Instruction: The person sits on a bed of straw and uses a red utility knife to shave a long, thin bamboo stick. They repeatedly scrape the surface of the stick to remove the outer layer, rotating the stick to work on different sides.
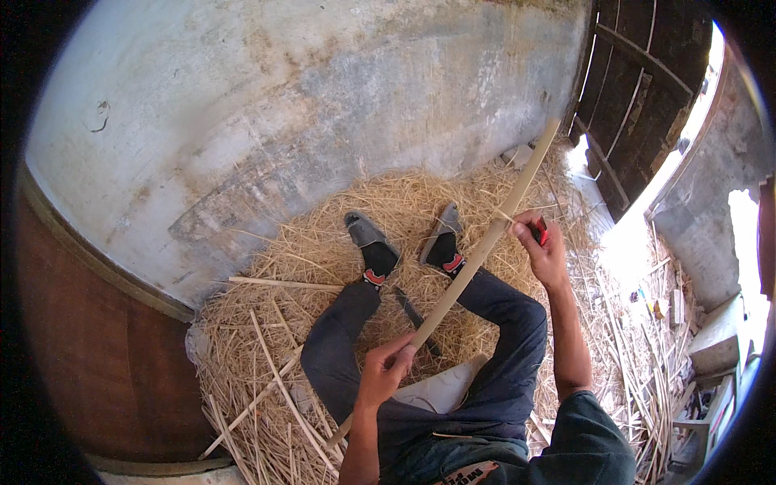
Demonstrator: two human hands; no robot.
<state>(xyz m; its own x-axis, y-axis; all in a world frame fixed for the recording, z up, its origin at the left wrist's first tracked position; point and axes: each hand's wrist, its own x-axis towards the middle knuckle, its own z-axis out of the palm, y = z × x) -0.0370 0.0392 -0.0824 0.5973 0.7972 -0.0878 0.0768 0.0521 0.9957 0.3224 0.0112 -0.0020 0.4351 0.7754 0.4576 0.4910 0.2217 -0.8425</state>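
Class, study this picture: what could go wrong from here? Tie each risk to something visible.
1. The right hand holds a small red tool close to the pale pole; a slip might hurt the person if it has a sharp edge, which isn't clear.
2. A dark, narrow object, possibly a blade, lies between the legs, where a shifting foot might catch it.
3. Loose straw-like strips around the grey shoes could be slippery.

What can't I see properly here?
- Head view, red tool: mostly covered by the right hand, so its shape is unclear.
- Head view, dark strip: the pole crosses over and hides part.
- Head view, bright patch: glare washes it out.
- Head view, shirt: cut off by the lower edge.
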